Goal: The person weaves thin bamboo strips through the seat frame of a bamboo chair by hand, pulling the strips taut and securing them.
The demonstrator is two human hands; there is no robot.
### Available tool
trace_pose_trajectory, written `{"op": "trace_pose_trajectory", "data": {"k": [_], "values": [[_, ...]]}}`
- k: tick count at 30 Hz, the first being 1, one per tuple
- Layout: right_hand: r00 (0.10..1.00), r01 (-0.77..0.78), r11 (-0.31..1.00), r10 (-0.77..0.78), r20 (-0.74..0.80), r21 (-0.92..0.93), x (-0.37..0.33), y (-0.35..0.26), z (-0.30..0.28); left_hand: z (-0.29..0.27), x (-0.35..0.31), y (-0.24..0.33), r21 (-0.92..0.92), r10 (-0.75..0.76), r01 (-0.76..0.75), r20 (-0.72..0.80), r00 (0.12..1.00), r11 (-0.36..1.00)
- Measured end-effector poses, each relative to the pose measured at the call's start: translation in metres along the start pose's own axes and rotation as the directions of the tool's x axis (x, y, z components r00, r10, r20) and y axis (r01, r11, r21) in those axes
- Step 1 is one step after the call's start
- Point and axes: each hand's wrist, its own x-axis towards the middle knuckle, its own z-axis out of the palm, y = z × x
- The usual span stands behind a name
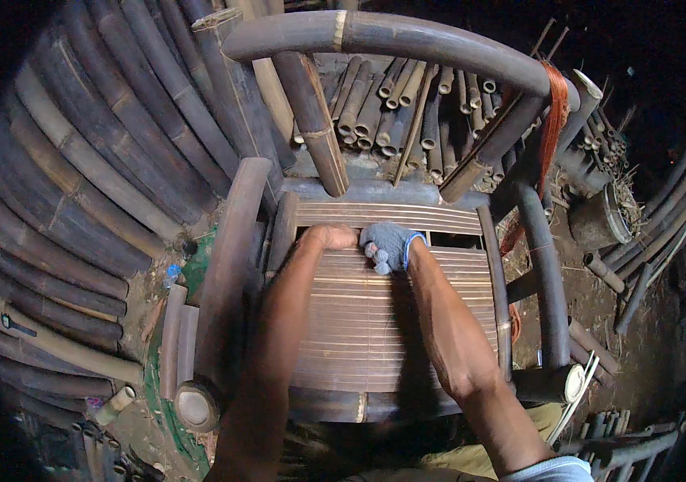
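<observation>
Centre frame: bamboo chair (375,48), its slat seat (383,321) filling the middle. Bare left hand (328,236) curled over the slats' edge at the gap (447,239) near the backrest, fingers tucked under. Gloved right hand (389,245) just beside it, bent and pressing on the slats, grip unclear. Stacked poles (78,161) at left, cut ends (407,104) above.

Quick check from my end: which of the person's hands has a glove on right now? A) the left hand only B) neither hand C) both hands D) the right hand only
D: the right hand wears a grey knit glove as it rests on the slatted seat of the bamboo chair, while the left hand beside it is bare.
</observation>
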Motion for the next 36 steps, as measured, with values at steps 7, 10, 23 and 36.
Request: {"op": "trace_pose_trajectory", "data": {"k": [7, 10, 23, 36], "values": [[0.953, 0.299, 0.84, -0.285, 0.101, -0.453, 0.001, 0.0, -0.013, -0.008, 0.011, -0.003, -0.007, 0.031, -0.032, -0.023, 0.999, 0.999], [0.981, -0.141, 0.954, 0.1, 0.163, 0.265, -0.01, -0.012, -0.003, -0.008, 0.004, 0.0, -0.046, -0.005, 0.003, -0.05, 0.999, 0.999], [0.784, -0.18, 0.781, -0.254, -0.566, -0.599, -0.129, -0.027, -0.017, -0.007, -0.057, 0.014, -0.312, -0.214, 0.04, -0.549, 0.808, 0.949], [0.727, 0.299, 0.805, -0.54, -0.424, -0.513, -0.205, -0.06, 0.037, 0.0, -0.141, 0.116, -0.252, 0.365, -0.628, -0.634, 0.682, 0.736]]}}
